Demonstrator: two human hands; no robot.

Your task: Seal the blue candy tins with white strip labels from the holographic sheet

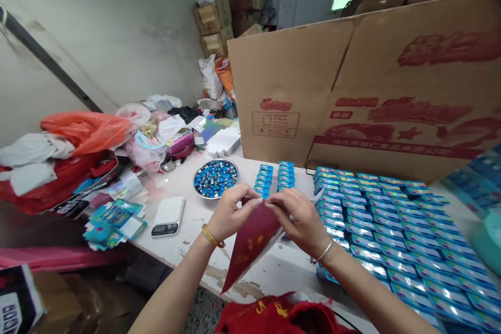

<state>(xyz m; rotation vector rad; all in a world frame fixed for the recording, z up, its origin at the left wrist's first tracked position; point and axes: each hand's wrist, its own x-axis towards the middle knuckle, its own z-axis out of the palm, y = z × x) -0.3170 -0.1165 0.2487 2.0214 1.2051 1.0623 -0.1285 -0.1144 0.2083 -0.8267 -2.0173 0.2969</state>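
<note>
Both hands pinch the top edge of a dark red packet (pixel 254 235) with gold print and a pale, shiny side. It hangs tilted over the table's front edge, its pointed corner down to the left. My left hand (pixel 235 211), with a gold bangle at the wrist, grips it between thumb and fingers. Close beside it, my right hand (pixel 301 219), wearing a silver bangle, holds the other part of that edge. Behind my hands stand two short rows of small blue packs (pixel 285 173). A metal bowl (pixel 194 186) of blue and silver cap-like pieces sits just left of them.
Many rows of blue packs (pixel 391 229) cover the table's right side. A large cardboard box (pixel 289 73) forms a wall behind. On the left are a white digital scale (pixel 170 214), teal packaging (pixel 111 224) and heaped plastic bags (pixel 90 130). White cards (pixel 223 141) are stacked farther back.
</note>
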